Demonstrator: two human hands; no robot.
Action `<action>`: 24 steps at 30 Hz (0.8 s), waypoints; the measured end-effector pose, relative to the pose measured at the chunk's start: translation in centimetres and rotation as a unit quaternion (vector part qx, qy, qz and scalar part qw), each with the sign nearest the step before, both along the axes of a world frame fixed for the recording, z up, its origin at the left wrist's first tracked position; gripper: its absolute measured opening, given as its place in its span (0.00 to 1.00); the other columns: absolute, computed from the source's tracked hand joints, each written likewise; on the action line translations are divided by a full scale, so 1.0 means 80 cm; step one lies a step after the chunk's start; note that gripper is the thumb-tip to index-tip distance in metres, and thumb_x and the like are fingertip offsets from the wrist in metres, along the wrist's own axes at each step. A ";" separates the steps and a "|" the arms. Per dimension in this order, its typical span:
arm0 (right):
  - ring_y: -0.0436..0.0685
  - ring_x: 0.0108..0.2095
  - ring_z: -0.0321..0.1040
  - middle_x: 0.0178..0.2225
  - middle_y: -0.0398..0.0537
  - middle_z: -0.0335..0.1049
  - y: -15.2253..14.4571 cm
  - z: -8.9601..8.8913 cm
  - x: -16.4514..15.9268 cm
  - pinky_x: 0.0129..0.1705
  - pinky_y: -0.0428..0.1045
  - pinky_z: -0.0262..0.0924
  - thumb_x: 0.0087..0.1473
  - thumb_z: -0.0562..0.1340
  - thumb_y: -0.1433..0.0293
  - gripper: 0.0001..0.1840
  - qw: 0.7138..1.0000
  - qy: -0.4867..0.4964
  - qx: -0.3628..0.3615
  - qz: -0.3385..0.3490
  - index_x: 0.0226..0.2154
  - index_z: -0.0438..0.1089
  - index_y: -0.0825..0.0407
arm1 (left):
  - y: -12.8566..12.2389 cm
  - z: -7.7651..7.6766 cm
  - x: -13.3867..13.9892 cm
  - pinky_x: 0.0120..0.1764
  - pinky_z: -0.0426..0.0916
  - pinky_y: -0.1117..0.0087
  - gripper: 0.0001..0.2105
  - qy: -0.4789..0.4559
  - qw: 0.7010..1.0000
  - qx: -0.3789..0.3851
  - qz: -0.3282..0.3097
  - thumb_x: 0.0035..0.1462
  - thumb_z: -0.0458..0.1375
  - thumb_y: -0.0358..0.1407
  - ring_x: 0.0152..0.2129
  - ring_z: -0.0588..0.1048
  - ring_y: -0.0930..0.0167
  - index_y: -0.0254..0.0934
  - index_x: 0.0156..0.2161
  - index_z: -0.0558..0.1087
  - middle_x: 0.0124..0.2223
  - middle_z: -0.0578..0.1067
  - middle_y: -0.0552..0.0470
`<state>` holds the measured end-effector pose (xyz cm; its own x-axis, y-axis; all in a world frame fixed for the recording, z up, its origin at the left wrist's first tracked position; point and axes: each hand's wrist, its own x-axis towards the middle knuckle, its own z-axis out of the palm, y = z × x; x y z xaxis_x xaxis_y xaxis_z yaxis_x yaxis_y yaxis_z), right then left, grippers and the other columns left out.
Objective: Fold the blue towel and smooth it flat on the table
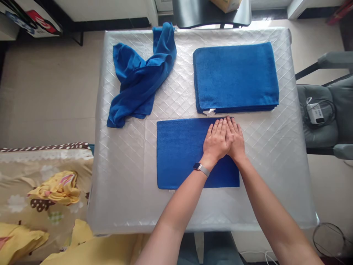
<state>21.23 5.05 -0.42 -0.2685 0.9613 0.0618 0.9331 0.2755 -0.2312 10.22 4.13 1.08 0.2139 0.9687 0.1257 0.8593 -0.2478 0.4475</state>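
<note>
A folded blue towel (pixel 179 154) lies flat near the middle of the table. Both hands rest palm down on its upper right part, side by side and touching. My left hand (pixel 217 141), with a watch on its wrist, has its fingers stretched out toward the towel's far edge. My right hand (pixel 235 140) lies against it, fingers also extended, near the far right corner. Behind them is a neat stack of folded blue towels (pixel 235 77), a white tag showing at its front edge. To the far left lies a crumpled blue towel (pixel 143 79).
A silver quilted cover (pixel 124 176) spreads over the table. At the right stands a grey chair (pixel 317 136) holding a white adapter (pixel 315 112) with a coiled cable. A dark chair (pixel 212 14) bears a box at the back. Left is a bed (pixel 16 176) with yellow cloth.
</note>
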 end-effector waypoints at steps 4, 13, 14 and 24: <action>0.59 0.71 0.34 0.71 0.51 0.40 0.000 -0.003 0.000 0.69 0.63 0.38 0.65 0.47 0.67 0.35 1.000 0.000 -0.002 -0.002 0.71 0.36 0.51 | 0.000 -0.003 0.000 0.68 0.45 0.58 0.29 0.000 1.000 -0.001 -0.003 0.69 0.41 0.44 0.68 0.51 0.66 0.30 0.68 0.53 0.70 0.57 0.44; 0.60 0.71 0.34 0.72 0.50 0.39 0.001 -0.005 0.002 0.69 0.63 0.37 0.64 0.47 0.67 0.35 1.000 -0.002 -0.006 -0.002 0.70 0.38 0.52 | 0.000 -0.004 0.000 0.68 0.44 0.57 0.29 -0.006 1.000 -0.003 -0.009 0.69 0.39 0.44 0.68 0.50 0.66 0.29 0.68 0.53 0.70 0.57 0.43; 0.60 0.71 0.34 0.72 0.50 0.39 0.001 -0.004 0.001 0.69 0.62 0.37 0.64 0.48 0.67 0.35 1.000 -0.002 -0.006 -0.001 0.70 0.39 0.53 | 0.000 -0.004 -0.001 0.68 0.44 0.57 0.29 -0.005 1.000 -0.003 -0.011 0.69 0.39 0.44 0.68 0.50 0.66 0.28 0.68 0.52 0.70 0.56 0.42; 0.59 0.70 0.37 0.70 0.53 0.44 0.003 0.006 -0.007 0.69 0.62 0.36 0.66 0.45 0.62 0.33 0.999 0.033 -0.009 -0.026 0.69 0.45 0.56 | -0.015 0.005 -0.066 0.69 0.39 0.58 0.35 0.056 0.998 -0.023 -0.020 0.67 0.39 0.52 0.69 0.45 0.65 0.28 0.69 0.49 0.71 0.51 0.43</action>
